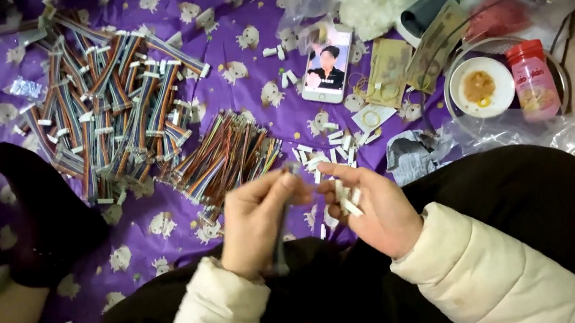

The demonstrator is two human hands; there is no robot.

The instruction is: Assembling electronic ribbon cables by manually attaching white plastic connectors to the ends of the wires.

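Closest to me are my cream padded sleeves (474, 274) and my dark-trousered lap, and just above them my two hands meet over the purple patterned cloth (182, 224). My left hand (255, 224) is curled shut around a thin bundle of wires (280, 236) that runs down out of my fist toward my lap, thumb and forefinger pinching its upper end. My right hand (371, 206) sits right beside it, fingertips nearly touching the left ones; its fingers are half curled, cupping a few small white connectors (348, 202) against the palm while the forefinger and thumb reach to the wire's tip. So the wire lies in my left hand, and the white pieces lie in my right, the two meeting between my fingertips. Just beyond my knuckles a scatter of loose white connectors (328, 149) lies on the cloth. Left of that sits a loose heap of coloured wires (225, 156), and farther left and up a much larger pile of rainbow ribbon cables with white ends (109, 105). A dark sock-clad foot (42, 215) rests at the left edge. Farther out lies a phone (326, 63) with its screen lit, then a round dish (481, 86) and a red-lidded jar (533, 78) on a tray among clear plastic bags.
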